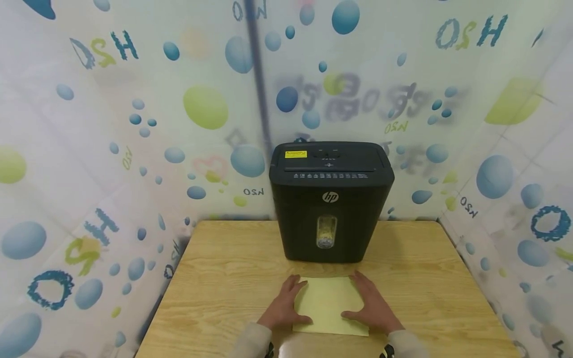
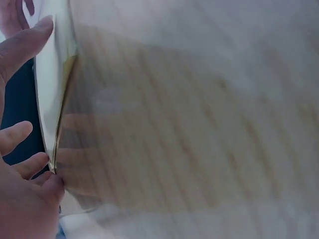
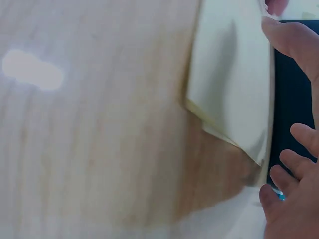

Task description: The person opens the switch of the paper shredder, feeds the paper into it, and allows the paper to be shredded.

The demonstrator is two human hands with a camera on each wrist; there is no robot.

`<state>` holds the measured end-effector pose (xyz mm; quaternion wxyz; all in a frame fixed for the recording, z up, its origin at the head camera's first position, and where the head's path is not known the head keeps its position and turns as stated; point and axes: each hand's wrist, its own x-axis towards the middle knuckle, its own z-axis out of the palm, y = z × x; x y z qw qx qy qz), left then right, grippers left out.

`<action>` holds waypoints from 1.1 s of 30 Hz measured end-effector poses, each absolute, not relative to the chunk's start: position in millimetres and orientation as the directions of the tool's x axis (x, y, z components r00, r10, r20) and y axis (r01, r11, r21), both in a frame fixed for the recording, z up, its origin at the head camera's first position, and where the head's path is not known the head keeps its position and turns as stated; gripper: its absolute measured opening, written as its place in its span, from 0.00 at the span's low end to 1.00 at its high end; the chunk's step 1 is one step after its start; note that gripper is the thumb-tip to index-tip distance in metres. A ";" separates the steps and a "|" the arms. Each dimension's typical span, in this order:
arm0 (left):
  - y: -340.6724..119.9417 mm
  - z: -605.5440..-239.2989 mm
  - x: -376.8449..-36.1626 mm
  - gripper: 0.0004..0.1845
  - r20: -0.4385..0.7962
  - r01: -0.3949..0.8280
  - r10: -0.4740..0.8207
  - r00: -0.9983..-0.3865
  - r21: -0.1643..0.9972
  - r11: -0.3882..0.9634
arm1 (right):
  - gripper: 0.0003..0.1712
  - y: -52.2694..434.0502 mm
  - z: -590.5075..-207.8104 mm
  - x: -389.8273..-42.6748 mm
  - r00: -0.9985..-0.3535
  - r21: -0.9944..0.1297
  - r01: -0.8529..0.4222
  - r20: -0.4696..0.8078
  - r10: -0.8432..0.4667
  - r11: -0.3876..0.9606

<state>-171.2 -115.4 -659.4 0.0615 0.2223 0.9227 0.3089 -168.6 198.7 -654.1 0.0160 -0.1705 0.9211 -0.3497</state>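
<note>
Pale yellow paper [image 1: 329, 304] lies on the wooden table in front of the body. My left hand [image 1: 284, 304] is at its left edge, thumb over the near left part, fingers spread and gently bent. On the opposite side, my right hand [image 1: 375, 307] is at the right edge, its thumb pointing inward over the sheet. In the right wrist view, a second corner peeks out beneath the paper [image 3: 227, 74], so it has more than one layer. The left wrist view has the little finger of the left hand [image 2: 30, 199] right at the paper's edge [image 2: 52, 99].
A black HP paper shredder [image 1: 300, 219] stands just beyond the paper, with a feed slot on top and a small window showing shreds. The light wooden table [image 1: 224, 278] runs back to a patterned curtain [image 1: 206, 59] with blue and green spots, which also hangs at both sides.
</note>
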 end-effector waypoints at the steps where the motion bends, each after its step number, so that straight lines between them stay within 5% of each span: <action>1: -114.9 -659.8 -170.0 0.56 0.024 0.381 0.457 -0.889 0.592 0.710 | 0.65 197.6 -655.7 -167.9 -0.939 -0.649 -0.305 0.084 -0.333 0.697; 24: -112.0 -651.1 -162.2 0.57 -0.040 0.437 0.527 -0.849 0.507 0.742 | 0.68 187.9 -658.7 -159.3 -0.910 -0.601 -0.366 0.073 -0.407 0.710; 33: -111.2 -653.9 -163.7 0.53 0.026 0.492 0.540 -0.842 0.450 0.746 | 0.69 188.7 -658.5 -159.4 -0.912 -0.601 -0.359 0.062 -0.406 0.715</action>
